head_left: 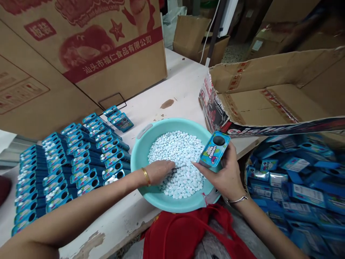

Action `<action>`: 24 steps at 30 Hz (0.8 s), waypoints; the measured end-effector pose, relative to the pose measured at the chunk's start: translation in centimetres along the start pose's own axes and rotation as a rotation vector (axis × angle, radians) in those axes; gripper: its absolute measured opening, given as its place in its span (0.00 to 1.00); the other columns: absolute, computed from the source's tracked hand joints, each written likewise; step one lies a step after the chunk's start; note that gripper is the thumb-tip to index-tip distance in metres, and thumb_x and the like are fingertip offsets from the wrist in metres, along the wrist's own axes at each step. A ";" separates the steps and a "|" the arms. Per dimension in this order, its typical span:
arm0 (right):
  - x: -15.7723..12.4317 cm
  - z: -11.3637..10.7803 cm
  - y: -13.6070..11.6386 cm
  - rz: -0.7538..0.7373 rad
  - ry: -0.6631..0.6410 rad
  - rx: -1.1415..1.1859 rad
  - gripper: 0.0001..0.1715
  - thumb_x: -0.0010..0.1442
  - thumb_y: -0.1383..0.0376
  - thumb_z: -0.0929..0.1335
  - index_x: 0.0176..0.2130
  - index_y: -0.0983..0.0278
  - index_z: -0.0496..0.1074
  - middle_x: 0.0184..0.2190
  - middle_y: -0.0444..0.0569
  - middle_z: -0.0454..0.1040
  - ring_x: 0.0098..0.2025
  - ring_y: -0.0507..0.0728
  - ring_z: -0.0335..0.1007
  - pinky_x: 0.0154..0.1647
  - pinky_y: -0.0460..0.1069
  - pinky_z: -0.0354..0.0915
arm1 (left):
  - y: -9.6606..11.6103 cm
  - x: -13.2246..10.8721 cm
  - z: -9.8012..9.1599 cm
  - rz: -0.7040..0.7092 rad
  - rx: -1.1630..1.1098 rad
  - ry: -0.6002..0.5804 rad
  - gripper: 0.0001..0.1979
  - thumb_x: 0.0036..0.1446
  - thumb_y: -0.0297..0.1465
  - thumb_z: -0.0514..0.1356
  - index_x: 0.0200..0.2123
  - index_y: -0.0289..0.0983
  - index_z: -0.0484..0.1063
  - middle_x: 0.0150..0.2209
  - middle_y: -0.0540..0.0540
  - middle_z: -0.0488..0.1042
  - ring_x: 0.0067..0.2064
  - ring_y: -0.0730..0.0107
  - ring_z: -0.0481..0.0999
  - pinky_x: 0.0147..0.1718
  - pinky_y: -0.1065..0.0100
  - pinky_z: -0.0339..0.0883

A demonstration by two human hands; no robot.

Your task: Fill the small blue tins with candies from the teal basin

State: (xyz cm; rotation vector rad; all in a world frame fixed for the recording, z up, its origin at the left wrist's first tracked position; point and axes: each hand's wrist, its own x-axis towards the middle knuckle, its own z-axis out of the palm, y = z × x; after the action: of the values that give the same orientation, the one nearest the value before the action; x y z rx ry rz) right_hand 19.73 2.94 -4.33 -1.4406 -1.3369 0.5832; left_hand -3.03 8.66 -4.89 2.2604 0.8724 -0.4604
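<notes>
A turquoise plastic basin (147,196) full of small pale blue and white candies (185,183) sits at the table's front edge. Over the candies, my left hand (161,171) has its fingers curled down among them; a thin dark edge shows by the fingertips, but what they grip is unclear. My right hand (225,174) is closed around a small blue candy box (215,149), tilted above the basin's right side. Its top, with a dark round opening, faces up.
Rows of blue candy boxes (78,154) stand on the white table (183,86) at left, some with candies on top. A large carton (88,46) stands behind them. At right are an open cardboard tray (269,104) and a container heaped with blue boxes (299,190).
</notes>
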 end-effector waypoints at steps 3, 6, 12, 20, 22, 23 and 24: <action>-0.1 0.0 0.0 -0.012 0.010 -0.010 0.51 0.45 0.55 0.77 0.60 0.63 0.55 0.54 0.59 0.66 0.54 0.66 0.67 0.55 0.63 0.67 | 0.2 0.2 -0.1 -0.019 -0.089 0.031 0.07 0.61 0.26 0.52 0.44 0.37 0.63 0.44 0.41 0.70 0.43 0.60 0.70 0.42 0.63 0.62; -0.2 0.1 0.2 -0.013 0.013 0.004 0.52 0.44 0.55 0.77 0.61 0.63 0.55 0.55 0.59 0.66 0.55 0.66 0.67 0.55 0.63 0.67 | 0.6 0.3 0.2 -0.018 -0.270 0.028 0.11 0.56 0.25 0.56 0.43 0.38 0.63 0.40 0.47 0.70 0.40 0.66 0.69 0.40 0.67 0.62; -0.4 0.3 0.6 -0.007 0.036 0.033 0.53 0.43 0.56 0.78 0.61 0.63 0.55 0.54 0.60 0.67 0.54 0.67 0.68 0.56 0.65 0.65 | 0.8 1.6 1.3 -0.026 -0.899 -0.098 0.12 0.50 0.26 0.62 0.34 0.38 0.61 0.27 0.56 0.59 0.28 0.76 0.65 0.29 0.71 0.60; -1.3 -0.1 0.9 0.031 0.029 0.112 0.52 0.43 0.58 0.78 0.60 0.64 0.55 0.54 0.61 0.68 0.54 0.68 0.69 0.56 0.67 0.64 | -0.4 1.4 -1.3 -0.068 -1.456 -0.197 0.27 0.37 0.32 0.74 0.39 0.37 0.66 0.33 0.52 0.73 0.24 0.76 0.73 0.23 0.72 0.66; -1.3 -0.1 1.1 0.027 0.008 0.095 0.52 0.43 0.57 0.78 0.60 0.64 0.56 0.54 0.61 0.68 0.54 0.68 0.69 0.56 0.67 0.65 | -1.0 0.5 -2.9 -0.091 -1.439 -0.102 0.25 0.38 0.31 0.74 0.39 0.37 0.67 0.32 0.52 0.73 0.23 0.78 0.73 0.22 0.73 0.65; -1.3 -0.1 1.1 0.030 -0.015 0.075 0.52 0.43 0.56 0.78 0.60 0.64 0.55 0.54 0.61 0.68 0.54 0.69 0.69 0.55 0.66 0.65 | -1.2 -0.1 -3.7 -0.091 -1.420 -0.056 0.24 0.39 0.30 0.73 0.39 0.36 0.67 0.32 0.52 0.74 0.23 0.78 0.73 0.22 0.74 0.65; -1.2 0.0 1.0 0.030 -0.039 0.038 0.52 0.43 0.56 0.78 0.61 0.64 0.55 0.54 0.60 0.68 0.54 0.69 0.69 0.54 0.65 0.66 | -1.5 -0.8 -4.5 -0.085 -1.392 -0.016 0.22 0.41 0.30 0.72 0.39 0.36 0.67 0.32 0.52 0.74 0.23 0.78 0.73 0.22 0.74 0.65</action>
State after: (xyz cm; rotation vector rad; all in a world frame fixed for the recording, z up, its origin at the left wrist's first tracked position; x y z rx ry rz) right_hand 19.85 1.97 -5.58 -1.4267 -1.3303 0.6563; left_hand -4.24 12.24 -1.86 0.9339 0.8568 0.1273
